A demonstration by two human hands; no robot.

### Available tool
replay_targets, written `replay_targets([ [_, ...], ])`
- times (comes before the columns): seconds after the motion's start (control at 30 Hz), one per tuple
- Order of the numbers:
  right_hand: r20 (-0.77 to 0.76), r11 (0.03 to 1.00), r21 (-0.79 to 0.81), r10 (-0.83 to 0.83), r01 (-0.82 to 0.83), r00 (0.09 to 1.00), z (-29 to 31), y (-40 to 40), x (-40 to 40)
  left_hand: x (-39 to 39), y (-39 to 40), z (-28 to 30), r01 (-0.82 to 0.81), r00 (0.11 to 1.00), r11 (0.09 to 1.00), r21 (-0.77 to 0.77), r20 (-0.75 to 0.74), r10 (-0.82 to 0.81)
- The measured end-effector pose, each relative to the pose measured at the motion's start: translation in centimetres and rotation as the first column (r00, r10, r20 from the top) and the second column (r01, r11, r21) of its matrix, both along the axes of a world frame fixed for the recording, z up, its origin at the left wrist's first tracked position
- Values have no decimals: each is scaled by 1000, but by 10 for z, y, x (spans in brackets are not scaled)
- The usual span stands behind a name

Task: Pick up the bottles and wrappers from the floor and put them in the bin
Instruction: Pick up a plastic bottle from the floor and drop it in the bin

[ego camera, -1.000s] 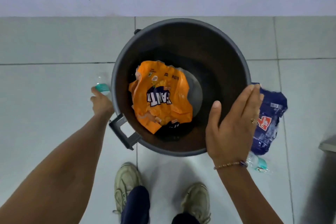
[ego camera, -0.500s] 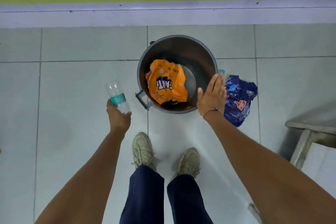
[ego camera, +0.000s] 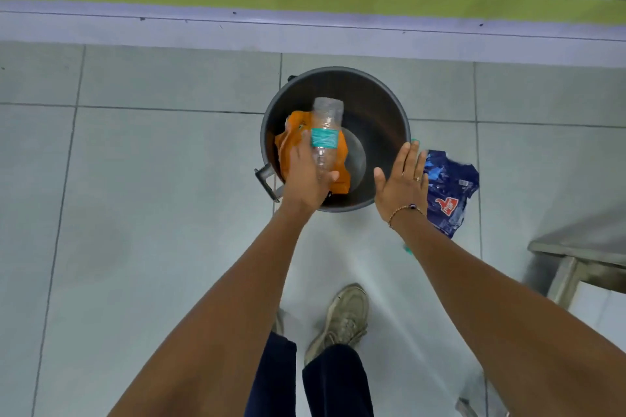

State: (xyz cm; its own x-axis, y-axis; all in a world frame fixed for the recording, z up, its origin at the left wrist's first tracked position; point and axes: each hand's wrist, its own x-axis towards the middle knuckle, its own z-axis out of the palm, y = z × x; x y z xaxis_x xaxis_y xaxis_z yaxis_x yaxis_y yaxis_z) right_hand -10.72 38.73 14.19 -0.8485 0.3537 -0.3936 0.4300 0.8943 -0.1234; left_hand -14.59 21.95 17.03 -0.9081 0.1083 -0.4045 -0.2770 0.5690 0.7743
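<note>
The bottle (ego camera: 324,135) is see-through with a green band, and the left hand (ego camera: 306,179) is wrapped around its lower end, holding it over the bin (ego camera: 389,105). An orange wrapper (ego camera: 291,142) lies inside the bin, under the bottle. The right hand (ego camera: 401,179) is flat with fingers spread — holding nothing — by the bin's right rim. A blue wrapper (ego camera: 450,186) lies on the floor (ego camera: 152,196) just right of the bin.

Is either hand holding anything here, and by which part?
The left hand holds a clear plastic bottle by its lower end, below the teal label, over the bin. The right hand is open and holds nothing.
</note>
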Motion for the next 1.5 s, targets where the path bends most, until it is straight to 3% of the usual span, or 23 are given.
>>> replay_targets([
  [0.07, -12, 1000, -6, 13, -13, 1000, 0, 2, 1, -4, 2, -6, 104, 994, 991, -83, 43, -101],
  [0.17, -50, 999, -35, 13, -15, 999, -1, 6, 2, -16, -8, -12, 117, 972, 901, -418, -139, -191],
  [0.23, -96, 995, -95, 10, -19, 995, -3, 10, 4, -22, -19, -16, 72, 957, 839, -539, -199, -209],
  [0.5, -266, 964, -264, -40, -33, 963, -18, 24, 11, -20, -25, -41, 160, 944, 660, -734, -82, -319],
  [0.57, -285, 902, -383, -319, 197, 904, -26, 30, 18, -19, -25, -46, 167, 946, 650, -742, -66, -319],
  [0.63, -238, 787, -400, -585, 470, 775, -37, 42, 33, -18, -24, -48, 137, 951, 670, -729, -92, -295],
  [0.73, -81, 688, -269, -714, 674, 696, -58, 64, 70, -18, -25, -51, 97, 942, 706, -701, -164, -293],
  [0.8, 40, 735, -172, -660, 656, 750, -68, 80, 95, -17, -26, -54, 70, 940, 719, -692, -196, -279],
  [0.87, 256, 831, -64, -521, 552, 814, -79, 96, 116, -15, -27, -58, 46, 941, 735, -676, -218, -259],
  [0.93, 442, 899, 7, -396, 438, 805, -89, 111, 128, -14, -26, -59, 23, 942, 749, -663, -237, -238],
  [1.13, 598, 978, 145, -209, 153, 774, -144, 125, 130, -11, -26, -62, -41, 932, 765, -642, -302, -203],
  [1.23, 645, 986, 143, -162, 91, 747, -173, 114, 132, -10, -26, -63, -58, 924, 770, -636, -326, -200],
  [1.37, 610, 993, 70, -119, 96, 783, -194, 78, 134, -10, -25, -64, -83, 917, 782, -618, -354, -182],
  [1.43, 598, 973, -9, -180, 231, 781, -187, 57, 132, -10, -26, -63, -76, 920, 788, -611, -347, -180],
  [1.5, 534, 870, -93, -367, 484, 762, -167, 40, 125, -10, -26, -60, -58, 928, 799, -598, -328, -178],
])
